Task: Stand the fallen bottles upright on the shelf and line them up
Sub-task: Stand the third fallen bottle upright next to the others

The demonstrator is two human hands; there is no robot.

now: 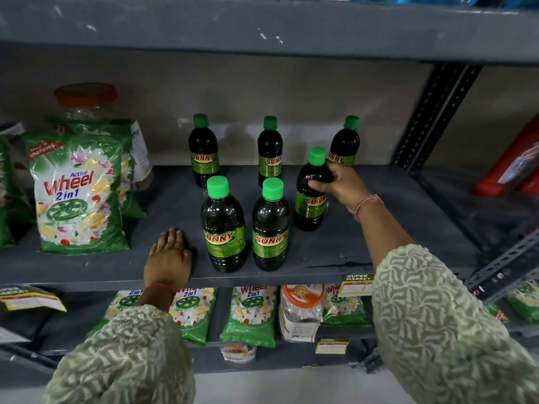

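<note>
six dark green-capped bottles, all upright on the grey shelf (379, 228): three along the back wall, namely a back-left bottle (203, 151), a back-middle bottle (269, 151) and a back-right bottle (345, 141); two close together near the front edge, a front-left bottle (224, 225) and a front-middle bottle (270, 225). right hand (339, 185) wrapped around the shoulder of the sixth bottle (311, 191), fingers closed on it just below the cap, base seemingly on the shelf and slightly further back than the two front ones, so out of line with them. left hand (169, 258) flat and spread on the shelf edge, holding nothing, just left of the front-left bottle, apart from it. none left lying down; step in hand judged to be the lining up, near the end of the task. next move likely calls for sliding or lifting the held bottle forward, level with the front pair, with even spacing, without knocking the front-middle bottle beside it or the back-right bottle just behind the knuckles. detergent packets (78, 193) at left, well clear.
</note>
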